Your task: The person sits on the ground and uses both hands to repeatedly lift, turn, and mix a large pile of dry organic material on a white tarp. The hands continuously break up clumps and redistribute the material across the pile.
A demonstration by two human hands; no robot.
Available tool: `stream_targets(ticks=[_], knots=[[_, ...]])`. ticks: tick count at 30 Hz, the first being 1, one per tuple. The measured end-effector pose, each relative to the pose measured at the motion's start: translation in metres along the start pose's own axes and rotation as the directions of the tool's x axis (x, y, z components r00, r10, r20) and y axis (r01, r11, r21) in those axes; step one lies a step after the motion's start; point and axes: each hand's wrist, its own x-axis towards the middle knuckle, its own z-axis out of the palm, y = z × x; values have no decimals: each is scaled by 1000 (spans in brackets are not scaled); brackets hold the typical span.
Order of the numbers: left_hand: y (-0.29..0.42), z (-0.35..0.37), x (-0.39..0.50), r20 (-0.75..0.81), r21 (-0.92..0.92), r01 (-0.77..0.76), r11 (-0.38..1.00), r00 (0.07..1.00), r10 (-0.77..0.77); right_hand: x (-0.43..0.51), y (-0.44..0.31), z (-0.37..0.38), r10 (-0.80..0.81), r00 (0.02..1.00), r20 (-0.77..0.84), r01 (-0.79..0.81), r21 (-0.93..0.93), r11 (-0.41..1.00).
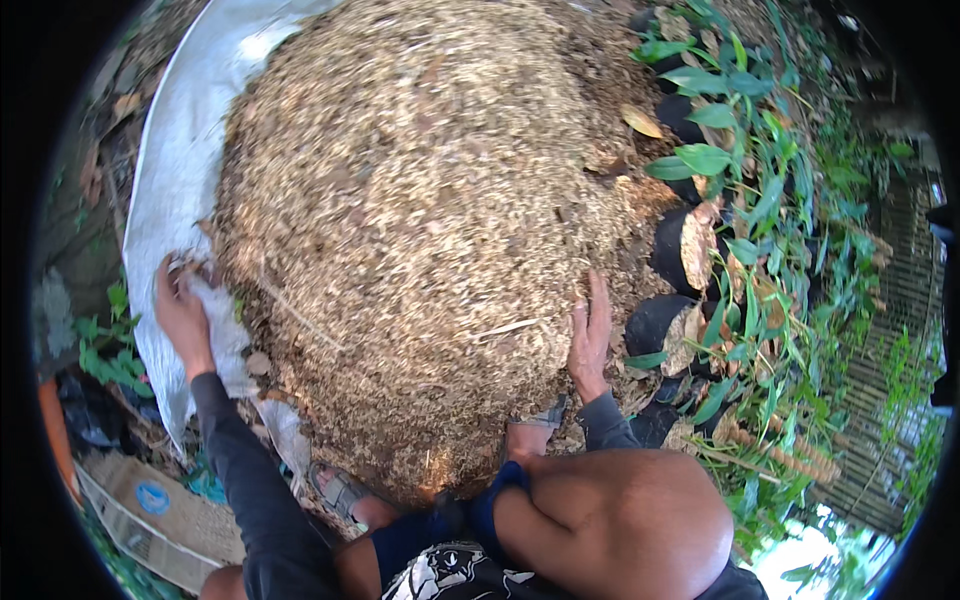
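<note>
A broad mound of chopped, straw-coloured plant matter [420,225], perhaps husks or shavings mixed with soil, fills the ground before me. My left hand [182,319] is over a white woven sack [169,180] spread along the mound's left side. Its fingers are curled by some brown dry debris [199,270]; blur hides whether they grip it. On the right, my right hand [590,337] rests against the mound's edge, fingers extended, holding nothing. A pale dry stalk [506,328] lies on the mound between my hands.
Black plastic grow bags [660,326] with leafy green plants [705,157] line the right side. Beyond them is a bamboo slat fence [892,300]. At lower left lies a tan sack [150,510] with a blue round mark. My sandalled feet [349,495] are at the mound's near edge.
</note>
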Motion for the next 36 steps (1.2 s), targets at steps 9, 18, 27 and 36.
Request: stream_targets(ticks=[9, 18, 27, 36], knots=[[52, 69, -97, 303, -46, 68, 997, 952, -51, -34, 8, 13, 116, 985, -129, -111, 47, 993], [101, 84, -129, 314, -351, 262, 899, 937, -151, -2, -26, 31, 428, 904, -1, -301, 709, 637], [159, 70, -129, 368, -587, 435, 683, 895, -253, 52, -78, 27, 319, 939, 130, -327, 631, 704], [215, 42, -84, 222, -715, 261, 649, 964, -144, 155, -150, -20, 13, 900, 435, -223, 436, 872]])
